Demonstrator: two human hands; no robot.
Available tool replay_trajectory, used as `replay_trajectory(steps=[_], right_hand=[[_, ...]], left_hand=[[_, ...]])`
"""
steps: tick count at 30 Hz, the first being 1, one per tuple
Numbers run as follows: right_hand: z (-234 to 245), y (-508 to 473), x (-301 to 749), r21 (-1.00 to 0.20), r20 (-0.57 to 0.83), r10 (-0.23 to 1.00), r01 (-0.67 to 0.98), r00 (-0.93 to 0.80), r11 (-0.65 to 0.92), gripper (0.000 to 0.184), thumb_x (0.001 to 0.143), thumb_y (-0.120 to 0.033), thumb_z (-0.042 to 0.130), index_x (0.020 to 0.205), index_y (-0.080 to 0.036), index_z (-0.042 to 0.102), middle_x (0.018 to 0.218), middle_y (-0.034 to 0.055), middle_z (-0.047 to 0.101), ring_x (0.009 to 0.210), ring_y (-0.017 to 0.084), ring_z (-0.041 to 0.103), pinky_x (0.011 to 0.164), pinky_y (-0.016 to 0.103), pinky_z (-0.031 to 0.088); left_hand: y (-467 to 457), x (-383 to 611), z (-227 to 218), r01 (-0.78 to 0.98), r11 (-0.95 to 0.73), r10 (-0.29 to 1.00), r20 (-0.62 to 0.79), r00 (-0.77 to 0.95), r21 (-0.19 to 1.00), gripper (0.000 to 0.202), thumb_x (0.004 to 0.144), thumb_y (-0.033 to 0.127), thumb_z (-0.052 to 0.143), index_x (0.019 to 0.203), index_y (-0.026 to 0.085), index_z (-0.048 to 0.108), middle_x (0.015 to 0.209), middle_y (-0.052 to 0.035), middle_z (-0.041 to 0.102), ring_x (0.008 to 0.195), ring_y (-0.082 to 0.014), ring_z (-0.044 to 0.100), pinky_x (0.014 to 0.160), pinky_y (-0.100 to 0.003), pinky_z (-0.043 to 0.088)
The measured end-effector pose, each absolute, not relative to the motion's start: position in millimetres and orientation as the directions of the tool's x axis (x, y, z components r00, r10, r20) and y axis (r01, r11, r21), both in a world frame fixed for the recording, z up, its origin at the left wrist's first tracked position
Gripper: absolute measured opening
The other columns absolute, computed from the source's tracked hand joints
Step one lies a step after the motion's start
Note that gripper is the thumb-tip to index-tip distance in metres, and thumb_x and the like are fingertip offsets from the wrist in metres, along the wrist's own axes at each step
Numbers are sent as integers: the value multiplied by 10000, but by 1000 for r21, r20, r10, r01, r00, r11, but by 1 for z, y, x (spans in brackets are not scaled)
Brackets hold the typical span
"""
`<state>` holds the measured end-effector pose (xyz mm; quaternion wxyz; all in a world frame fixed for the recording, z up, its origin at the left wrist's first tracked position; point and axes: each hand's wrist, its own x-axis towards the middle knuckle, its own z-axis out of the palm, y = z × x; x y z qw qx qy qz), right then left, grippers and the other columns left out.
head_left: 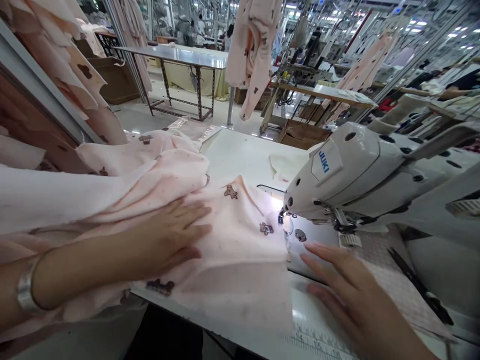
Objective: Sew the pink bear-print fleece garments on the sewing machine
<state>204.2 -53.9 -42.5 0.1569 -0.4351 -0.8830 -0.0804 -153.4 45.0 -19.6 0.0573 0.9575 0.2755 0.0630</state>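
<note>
A pale pink fabric (240, 235) printed with small brown bears lies across the white sewing table (243, 150). My left hand (165, 240) rests flat on it, fingers stretched toward the needle. My right hand (345, 290) lies flat and open on the machine bed, its fingertips just right of the cloth's edge, below the needle area (283, 217). The white JUKI sewing machine (356, 170) reaches in from the right. A silver bangle (24, 290) circles my left wrist.
More pink bear-print pieces hang at the left (75, 75) and overhead (253, 55). A ruler strip (318, 345) runs along the table's front edge. Behind stand a metal table (176, 55), cardboard boxes (300, 132) and other workstations with people far off.
</note>
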Motion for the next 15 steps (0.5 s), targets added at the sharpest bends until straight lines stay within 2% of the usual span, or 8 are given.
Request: replay_trajectory(steps=[2,5,8,11,13,15], right_hand=[[-38,-54,205,-78,393,746,789,-538,610,236,912,-249,491,1114,-191,597,926,86,613,844,205,543,740,377,418],[-36,-43,189,-132,357,743,757,-566,640,211,897,-174,484,1062,-211,611,726,16,545,687,157,473,659,326,354],[-45,-26,185,-121,301,813,825,-499,552,220,905,-181,456,1043,-244,616,724,6,546,695,159,484,661,315,331],[-56,-12,196,-116,243,870,878,-428,464,198,912,-197,446,1024,-235,605,778,15,587,712,162,531,670,311,349],[-60,-7,204,-129,206,893,894,-399,429,160,918,-218,437,939,-213,596,743,8,602,681,158,553,662,304,365],[-60,-6,210,-136,173,912,908,-373,397,175,925,-252,418,858,-206,573,693,-6,612,630,153,562,647,303,377]], left_hand=[[32,-112,-12,498,-851,519,131,844,165,204,833,209,489,998,197,610,1159,-90,585,1044,-254,542,904,-425,414],[22,-52,-14,424,-902,432,165,887,82,93,735,151,500,810,171,552,856,-67,570,756,-217,516,672,-379,424],[24,-23,-27,409,-909,379,254,890,-77,56,741,128,479,770,162,514,765,-57,514,689,-199,468,597,-347,375],[31,-21,-38,360,-916,288,334,898,-177,115,797,83,444,741,159,510,726,-41,494,651,-173,444,555,-313,317],[33,-26,-43,269,-943,186,362,914,-194,147,834,73,439,768,155,541,727,-31,501,645,-159,438,563,-307,311],[32,-29,-47,180,-971,115,360,926,-155,138,868,109,455,826,150,579,752,-32,518,667,-155,448,584,-308,329]])
